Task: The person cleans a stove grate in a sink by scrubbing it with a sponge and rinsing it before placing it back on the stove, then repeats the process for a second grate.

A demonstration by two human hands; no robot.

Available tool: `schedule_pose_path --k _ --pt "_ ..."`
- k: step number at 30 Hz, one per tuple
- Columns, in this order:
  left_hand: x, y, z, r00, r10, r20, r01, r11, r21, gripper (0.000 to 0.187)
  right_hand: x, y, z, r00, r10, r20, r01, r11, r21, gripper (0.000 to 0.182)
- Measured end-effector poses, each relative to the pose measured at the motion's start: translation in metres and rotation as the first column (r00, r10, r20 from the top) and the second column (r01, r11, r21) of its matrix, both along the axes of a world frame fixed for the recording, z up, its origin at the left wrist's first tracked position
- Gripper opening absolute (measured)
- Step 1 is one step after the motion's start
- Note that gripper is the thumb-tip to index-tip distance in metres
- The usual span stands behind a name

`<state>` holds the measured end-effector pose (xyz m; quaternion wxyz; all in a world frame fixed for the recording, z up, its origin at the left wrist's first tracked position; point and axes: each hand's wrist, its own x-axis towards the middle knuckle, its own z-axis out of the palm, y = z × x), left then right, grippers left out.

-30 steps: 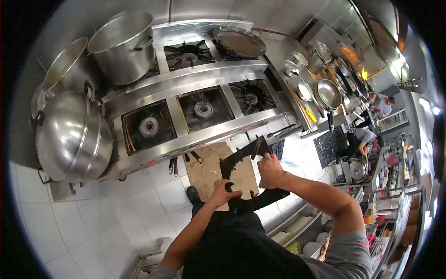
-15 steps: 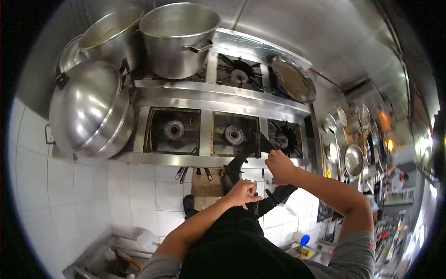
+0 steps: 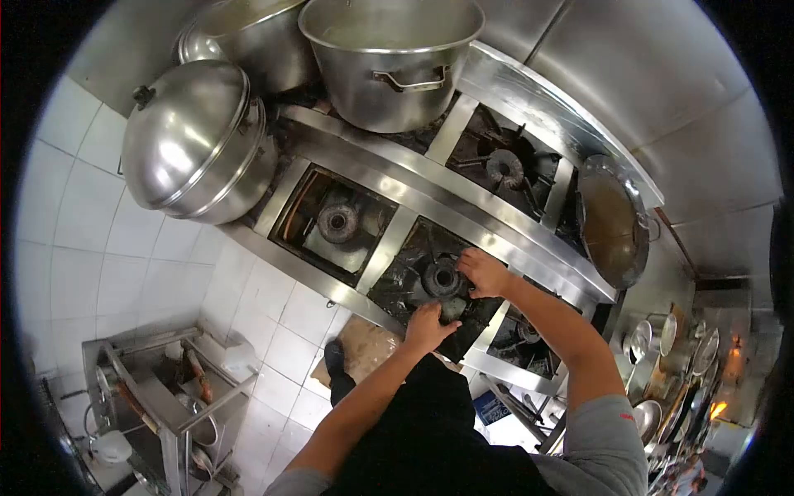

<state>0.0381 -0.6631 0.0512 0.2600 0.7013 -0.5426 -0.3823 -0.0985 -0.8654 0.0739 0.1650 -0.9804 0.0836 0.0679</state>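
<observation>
A black burner grate [image 3: 412,273] lies over the middle front burner [image 3: 443,279] of the steel stove, its dark arms hard to tell from the dark recess. My left hand [image 3: 428,328] is closed on the grate's near side, thumb pointing right. On its right side, my right hand [image 3: 485,274] grips it with bent fingers. The fingertips of both hands are partly hidden. To the left, the front burner [image 3: 337,223] has a bare recess with no grate. The right front burner [image 3: 528,331] shows beneath my right forearm and carries a black grate.
A domed steamer pot [image 3: 186,140] stands at the stove's left end, beside a large stockpot [image 3: 389,87]. A wide pan [image 3: 612,219] of brown contents sits at the back right. A steel cart [image 3: 178,413] is at lower left; a flame [image 3: 718,409] burns far right.
The grate, held in the air before the stove earlier, is now down on the middle front burner. Both hands moved forward with it. The view has turned and come closer to the stove.
</observation>
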Motion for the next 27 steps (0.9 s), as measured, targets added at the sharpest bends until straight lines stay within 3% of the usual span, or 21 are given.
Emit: schedule_pose_path --k 4,10,17,23,25,26,27 --pt "-0.018 -0.009 -0.035 0.997 0.071 0.015 -0.070 0.997 -0.010 0.055 0.003 -0.019 -0.027 0.999 0.046 -0.025 -0.044 0.995 0.092 0.076" --pt "-0.024 -0.022 -0.042 0.995 0.091 -0.045 -0.091 0.996 -0.010 0.056 0.000 -0.039 -0.044 0.997 0.080 -0.018 -0.079 0.995 0.064 0.079" --pt "-0.022 -0.017 -0.059 0.995 0.011 -0.096 -0.004 0.997 0.083 0.058 -0.008 -0.039 -0.066 0.997 0.074 -0.005 -0.074 0.997 0.017 0.085" --pt "-0.004 -0.004 -0.053 0.996 -0.086 0.026 0.088 0.990 -0.113 0.053 -0.004 -0.040 -0.062 0.997 0.063 -0.054 -0.064 0.998 -0.028 0.085" --pt "0.014 0.020 -0.030 0.999 -0.041 0.032 0.047 0.977 -0.208 0.051 -0.002 -0.031 -0.052 0.998 0.029 -0.063 -0.026 0.999 0.037 0.080" --pt "0.024 0.043 -0.037 0.996 0.061 0.067 -0.036 0.945 -0.326 0.045 0.000 -0.023 -0.031 0.999 0.026 0.023 -0.026 0.999 -0.019 0.068" --pt "0.041 0.069 -0.035 0.994 0.112 0.014 -0.105 0.964 -0.244 0.040 -0.001 -0.012 -0.022 1.000 0.014 0.013 -0.014 1.000 -0.017 0.068"
